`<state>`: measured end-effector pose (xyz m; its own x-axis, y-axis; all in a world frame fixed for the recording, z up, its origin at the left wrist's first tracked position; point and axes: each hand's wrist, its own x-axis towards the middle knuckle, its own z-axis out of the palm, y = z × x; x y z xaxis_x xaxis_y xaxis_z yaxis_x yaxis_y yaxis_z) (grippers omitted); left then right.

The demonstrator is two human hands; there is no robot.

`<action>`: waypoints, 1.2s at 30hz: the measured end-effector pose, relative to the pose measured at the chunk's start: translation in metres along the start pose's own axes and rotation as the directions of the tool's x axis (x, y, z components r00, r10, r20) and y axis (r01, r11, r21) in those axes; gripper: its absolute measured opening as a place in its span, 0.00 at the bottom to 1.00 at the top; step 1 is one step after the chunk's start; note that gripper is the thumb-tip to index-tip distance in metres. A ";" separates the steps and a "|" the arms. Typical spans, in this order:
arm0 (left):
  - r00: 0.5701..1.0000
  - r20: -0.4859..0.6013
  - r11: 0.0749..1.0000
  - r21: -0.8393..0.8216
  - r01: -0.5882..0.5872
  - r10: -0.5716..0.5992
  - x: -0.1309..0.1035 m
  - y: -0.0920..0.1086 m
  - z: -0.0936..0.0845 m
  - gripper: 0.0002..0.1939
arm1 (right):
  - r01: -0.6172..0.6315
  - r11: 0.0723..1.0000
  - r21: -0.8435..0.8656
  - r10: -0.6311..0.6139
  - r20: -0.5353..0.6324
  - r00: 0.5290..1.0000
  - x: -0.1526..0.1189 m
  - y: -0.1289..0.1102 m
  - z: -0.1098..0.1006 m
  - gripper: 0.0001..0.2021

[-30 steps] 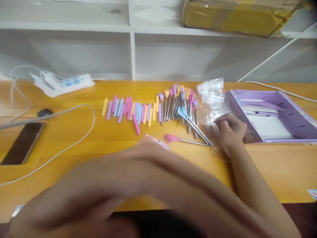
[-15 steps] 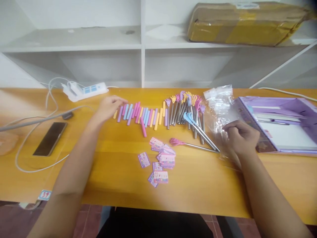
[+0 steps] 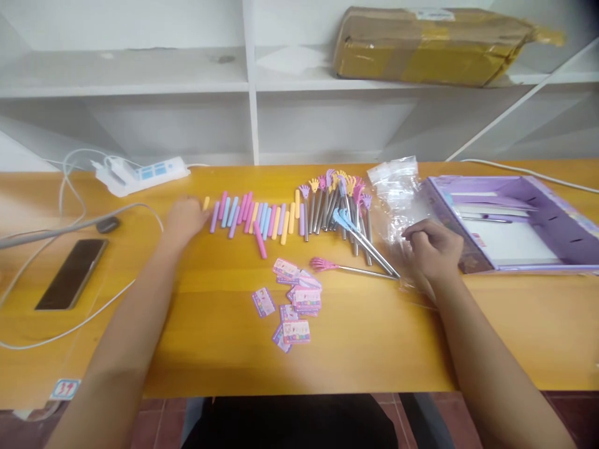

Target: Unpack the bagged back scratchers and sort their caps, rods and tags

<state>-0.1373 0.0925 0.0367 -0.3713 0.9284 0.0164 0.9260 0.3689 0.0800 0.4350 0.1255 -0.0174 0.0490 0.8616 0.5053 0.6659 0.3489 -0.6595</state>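
My left hand (image 3: 186,219) is at the left end of a row of short coloured tubes (image 3: 266,219) in pink, blue, purple and yellow. It covers the lower part of a yellow tube (image 3: 206,202); its fingers are blurred, and a grip on the tube cannot be made out. My right hand (image 3: 435,248) is closed, knuckles up, against clear plastic bags (image 3: 395,187); whatever its fingers hold is hidden. Between the hands lie metal sticks with small hand-shaped heads (image 3: 327,209), two of them blue-headed (image 3: 365,240). A pink-headed stick (image 3: 353,269) lies apart, above scattered printed cards (image 3: 296,299).
A purple open box (image 3: 519,249) with papers and a pen stands on the right. At left are a white power strip (image 3: 143,174), cables and a dark phone (image 3: 72,274). A taped carton (image 3: 435,50) sits on the white shelf (image 3: 140,75) behind the table.
My left hand has drawn back leftward from above the tubes, uncovering the top of the yellow one. My right hand stays by the plastic bags. The whole view has shifted slightly.
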 end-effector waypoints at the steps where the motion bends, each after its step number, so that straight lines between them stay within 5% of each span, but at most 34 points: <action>1: 1.000 -0.001 1.000 0.027 0.000 0.000 0.001 -0.001 0.002 0.24 | -0.004 1.000 -0.003 0.004 0.005 1.000 0.000 0.000 0.000 0.10; 19: 0.999 -0.036 0.999 -0.017 -0.041 0.040 0.004 0.006 0.013 0.17 | 0.039 0.999 -0.020 -0.039 -0.011 0.999 0.009 -0.006 -0.002 0.10; 23: 0.997 -0.076 0.985 -0.172 -0.009 -0.004 0.005 0.009 0.020 0.11 | 0.196 0.976 -0.096 -0.172 0.208 0.963 0.026 -0.036 0.002 0.10; 27: 0.977 -0.203 0.932 -0.363 -0.009 -0.069 0.012 0.005 0.032 0.06 | 0.259 0.938 -0.231 -0.143 0.422 0.895 0.054 -0.068 0.021 0.12; 30: 0.949 -0.282 0.879 -0.477 -0.008 -0.144 0.017 0.000 0.039 0.05 | 0.205 0.923 -0.324 -0.053 0.422 0.905 0.082 -0.077 0.043 0.12; 36: 0.942 -0.306 0.846 -0.530 -0.047 -0.139 0.023 -0.006 0.045 0.05 | -0.061 0.926 -0.374 0.162 0.247 0.955 0.122 -0.063 0.074 0.12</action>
<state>-0.1486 0.1131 -0.0079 -0.4996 0.8090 0.3097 0.7652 0.2446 0.5955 0.3441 0.2363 0.0446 -0.0289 0.9707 0.2385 0.8915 0.1330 -0.4330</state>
